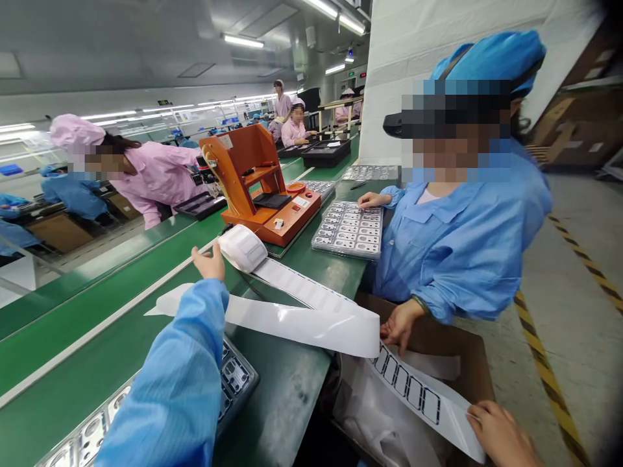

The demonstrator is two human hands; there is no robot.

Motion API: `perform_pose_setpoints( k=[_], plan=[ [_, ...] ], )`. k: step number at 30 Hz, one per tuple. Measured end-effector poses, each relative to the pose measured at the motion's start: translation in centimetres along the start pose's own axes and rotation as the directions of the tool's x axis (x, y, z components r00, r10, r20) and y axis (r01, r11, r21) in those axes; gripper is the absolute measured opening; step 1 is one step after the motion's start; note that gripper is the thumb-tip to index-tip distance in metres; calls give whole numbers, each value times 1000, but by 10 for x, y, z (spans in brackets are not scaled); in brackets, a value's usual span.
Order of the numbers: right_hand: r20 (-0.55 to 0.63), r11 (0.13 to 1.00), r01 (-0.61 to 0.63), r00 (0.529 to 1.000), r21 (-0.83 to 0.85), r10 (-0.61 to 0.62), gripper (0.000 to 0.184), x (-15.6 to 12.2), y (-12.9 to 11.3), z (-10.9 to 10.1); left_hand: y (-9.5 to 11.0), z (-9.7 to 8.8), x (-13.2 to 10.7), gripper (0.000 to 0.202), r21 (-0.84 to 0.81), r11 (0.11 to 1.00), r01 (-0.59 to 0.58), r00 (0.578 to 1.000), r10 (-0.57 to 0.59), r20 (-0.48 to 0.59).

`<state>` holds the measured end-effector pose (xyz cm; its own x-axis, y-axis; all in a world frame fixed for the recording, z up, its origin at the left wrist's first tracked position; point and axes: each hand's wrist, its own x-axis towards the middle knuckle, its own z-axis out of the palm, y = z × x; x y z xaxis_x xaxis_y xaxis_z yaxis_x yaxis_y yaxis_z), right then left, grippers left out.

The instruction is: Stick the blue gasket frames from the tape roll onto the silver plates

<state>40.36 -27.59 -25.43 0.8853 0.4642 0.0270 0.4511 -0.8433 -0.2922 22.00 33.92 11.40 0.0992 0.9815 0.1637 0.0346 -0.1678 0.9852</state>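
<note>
My left hand (pixel 209 263), in a blue sleeve, grips the edge of a white label roll (pixel 242 248) above the green workbench. A long white strip (pixel 311 324) runs from the roll across the bench and down over a cardboard box. My right hand (pixel 496 429) pinches the strip's far end (pixel 428 408), which has a row of black-outlined rectangles on it. A seated co-worker's hand (pixel 399 326) rests near the strip at the box rim, and their other hand (pixel 372 200) lies on a grey tray of metal parts (pixel 348 229).
An orange bench machine (pixel 263 188) stands beyond the roll. A tray of parts (pixel 233 370) lies under my left sleeve. A plastic bag (pixel 379 415) fills the box (pixel 438 331). Co-workers in pink and blue work along the line, with yellow-black floor tape on the right.
</note>
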Motion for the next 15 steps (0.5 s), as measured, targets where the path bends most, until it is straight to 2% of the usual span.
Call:
perform_pose_setpoints(
  k=[2,3,5,6,7,8,9,10,11,12,13,14,15],
  plan=[
    [47,998,-3,999,-60,6,33,-1,-12,2,4,-3,-22,63,104,984,-144,989,145,-3],
    [74,995,4,997,-97,3,34,-3,-17,3,6,-3,-36,52,142,969,-203,979,199,47],
    [114,983,23,993,-183,-2,34,-6,-26,2,8,4,-73,33,184,932,-312,935,267,235],
    [122,974,29,992,-225,-1,34,-8,-29,0,9,9,-94,29,189,910,-369,890,287,356],
    [122,965,30,993,-260,2,34,-10,-32,-2,8,15,-118,31,182,881,-437,811,299,502],
    [116,958,27,993,-287,6,34,-13,-34,-4,8,21,-142,38,169,799,-578,646,321,692],
    [107,952,23,994,-304,10,34,-15,-36,-5,6,27,-167,46,131,728,-673,487,304,819],
    [99,949,25,995,-315,7,34,-18,-36,-6,4,33,-189,53,92,692,-716,371,265,890],
    [91,946,31,996,-323,-1,35,-20,-36,-6,2,38,-209,59,63,687,-724,288,218,932],
    [79,943,42,997,-329,-17,36,-23,-35,-4,0,42,-225,57,46,704,-709,245,185,952],
    [64,941,57,997,-333,-38,36,-25,-33,-2,-1,45,-235,47,43,723,-690,238,171,956],
    [46,940,71,997,-334,-59,36,-27,-31,1,-1,47,-240,37,48,747,-663,256,166,952],
    [28,939,84,996,-333,-80,36,-28,-29,4,0,47,-237,27,59,772,-633,301,174,938]
  ],
)
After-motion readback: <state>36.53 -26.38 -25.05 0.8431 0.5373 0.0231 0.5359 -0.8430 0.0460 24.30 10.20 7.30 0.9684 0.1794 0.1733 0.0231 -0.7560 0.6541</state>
